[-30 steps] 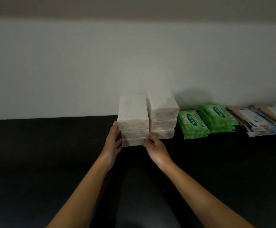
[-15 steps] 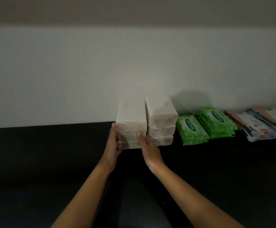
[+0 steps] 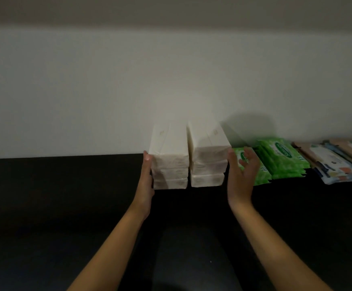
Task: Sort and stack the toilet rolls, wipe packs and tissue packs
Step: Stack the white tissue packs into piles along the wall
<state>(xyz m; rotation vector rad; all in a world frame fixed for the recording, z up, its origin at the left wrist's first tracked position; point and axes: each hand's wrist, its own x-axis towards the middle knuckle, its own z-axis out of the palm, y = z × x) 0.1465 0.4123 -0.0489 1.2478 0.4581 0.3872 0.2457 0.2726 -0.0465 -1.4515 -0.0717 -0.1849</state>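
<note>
Fingers [image 3: 147, 163] of left hand [image 3: 146, 182] straight, flat against left tissue stack [image 3: 169, 162]. Right hand [image 3: 241, 175] loosely spread and holding nothing, just beside right tissue stack [image 3: 208, 160], partly blocking green wipe packs [image 3: 281, 158]. Patterned packs [image 3: 334, 164] far right on black table [image 3: 66, 196].

Two slim forearms, uncovered as far as they show. The left hand [image 3: 146, 179] and right hand [image 3: 241, 175] are bare too.
</note>
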